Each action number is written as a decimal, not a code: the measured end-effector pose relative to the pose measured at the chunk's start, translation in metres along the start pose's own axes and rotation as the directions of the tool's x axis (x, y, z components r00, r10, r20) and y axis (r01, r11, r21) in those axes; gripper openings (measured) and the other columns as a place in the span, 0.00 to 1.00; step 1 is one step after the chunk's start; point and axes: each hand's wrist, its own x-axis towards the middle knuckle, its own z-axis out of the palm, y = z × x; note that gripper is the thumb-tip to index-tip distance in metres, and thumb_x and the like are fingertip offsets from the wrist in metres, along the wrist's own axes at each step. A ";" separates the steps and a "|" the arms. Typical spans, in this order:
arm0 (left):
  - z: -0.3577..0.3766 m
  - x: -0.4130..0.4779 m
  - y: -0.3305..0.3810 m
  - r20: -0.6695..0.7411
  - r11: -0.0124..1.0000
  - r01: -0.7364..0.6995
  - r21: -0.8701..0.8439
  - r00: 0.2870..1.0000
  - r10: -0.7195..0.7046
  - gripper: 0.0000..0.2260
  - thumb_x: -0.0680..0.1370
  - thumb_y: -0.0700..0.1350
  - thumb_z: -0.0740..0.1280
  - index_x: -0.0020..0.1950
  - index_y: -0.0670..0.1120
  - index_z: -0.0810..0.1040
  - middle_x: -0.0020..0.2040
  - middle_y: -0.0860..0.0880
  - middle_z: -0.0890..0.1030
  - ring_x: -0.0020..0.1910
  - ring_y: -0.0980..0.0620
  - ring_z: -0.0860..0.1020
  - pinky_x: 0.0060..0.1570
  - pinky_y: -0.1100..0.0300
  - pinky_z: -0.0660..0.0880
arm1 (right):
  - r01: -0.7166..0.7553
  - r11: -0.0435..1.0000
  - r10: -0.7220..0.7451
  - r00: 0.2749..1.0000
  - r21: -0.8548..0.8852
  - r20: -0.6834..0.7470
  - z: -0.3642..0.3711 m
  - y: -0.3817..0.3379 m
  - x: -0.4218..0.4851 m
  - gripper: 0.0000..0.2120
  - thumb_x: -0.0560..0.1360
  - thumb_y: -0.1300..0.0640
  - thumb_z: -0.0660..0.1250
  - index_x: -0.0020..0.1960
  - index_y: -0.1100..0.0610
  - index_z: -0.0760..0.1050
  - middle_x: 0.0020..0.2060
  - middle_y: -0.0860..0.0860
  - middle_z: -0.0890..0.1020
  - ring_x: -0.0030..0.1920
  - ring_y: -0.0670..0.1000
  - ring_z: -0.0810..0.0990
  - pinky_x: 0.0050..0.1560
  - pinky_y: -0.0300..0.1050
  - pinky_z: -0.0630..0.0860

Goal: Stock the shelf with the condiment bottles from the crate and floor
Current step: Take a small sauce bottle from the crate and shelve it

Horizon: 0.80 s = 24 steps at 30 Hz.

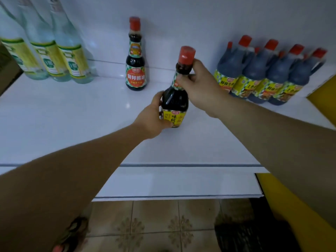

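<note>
- The dark sauce bottle point(174, 99) is upright over the middle of the white shelf point(72, 115), well in front of the back wall. Whether its base already rests on the shelf or hangs just above it cannot be told.
- The left hand point(151, 117) is curled round the lower body at the yellow label. The right hand point(200, 84) pinches the neck just under the red cap point(187, 54). Both hands have a firm hold of the one bottle.
- The step in hand looks like placing this bottle. The likely spot is beside the matching bottle point(135, 70) that stands alone near the back.
- To do it well, move the bottle back and to the left while it stays upright. The lower hand should steer, and the neck hand should only steady it.
- Leave a small gap from the standing bottle so the two do not knock together. Glass on a smooth shelf would probably tip or slide easily.
- Turn the yellow label to the front before letting go.
- Stay out of the row of clear bottles point(51, 57) on the left and the cluster of handled jugs point(263, 77) on the right. Both are well apart from the bottle in hand.
- Let go of the neck last, once the base sits flat.
</note>
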 end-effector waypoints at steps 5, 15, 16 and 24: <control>0.004 0.029 -0.013 -0.039 0.998 -0.034 0.048 0.999 0.036 0.43 0.69 0.36 0.73 0.76 0.53 0.51 0.64 0.52 0.72 0.55 0.48 0.79 0.54 0.47 0.77 | 0.046 0.999 -0.046 0.999 0.026 -0.011 0.000 0.020 0.024 0.14 0.80 0.54 0.61 0.64 0.49 0.65 0.45 0.48 0.78 0.45 0.44 0.77 0.43 0.38 0.72; 0.019 0.082 -0.028 -0.117 0.999 -0.014 0.049 0.993 0.020 0.45 0.68 0.36 0.74 0.76 0.55 0.52 0.66 0.50 0.72 0.55 0.47 0.79 0.52 0.46 0.79 | 0.114 0.993 -0.111 0.991 0.035 -0.068 0.001 0.053 0.068 0.16 0.81 0.55 0.59 0.68 0.50 0.64 0.50 0.50 0.78 0.47 0.42 0.77 0.40 0.31 0.71; 0.020 0.087 -0.028 -0.127 0.998 -0.012 0.054 0.992 0.019 0.45 0.68 0.37 0.74 0.76 0.55 0.52 0.66 0.49 0.73 0.55 0.47 0.79 0.54 0.47 0.78 | 0.119 0.992 -0.116 0.990 0.036 -0.085 0.002 0.054 0.072 0.16 0.81 0.55 0.59 0.68 0.50 0.64 0.50 0.50 0.78 0.47 0.43 0.78 0.41 0.32 0.72; 0.017 0.124 -0.026 -0.142 0.997 0.006 0.073 0.990 0.005 0.47 0.70 0.37 0.73 0.77 0.56 0.46 0.60 0.51 0.76 0.55 0.51 0.78 0.54 0.53 0.77 | 0.093 0.994 -0.099 0.991 -0.064 -0.086 0.003 0.077 0.104 0.24 0.76 0.61 0.64 0.70 0.50 0.64 0.48 0.48 0.79 0.47 0.46 0.80 0.44 0.37 0.76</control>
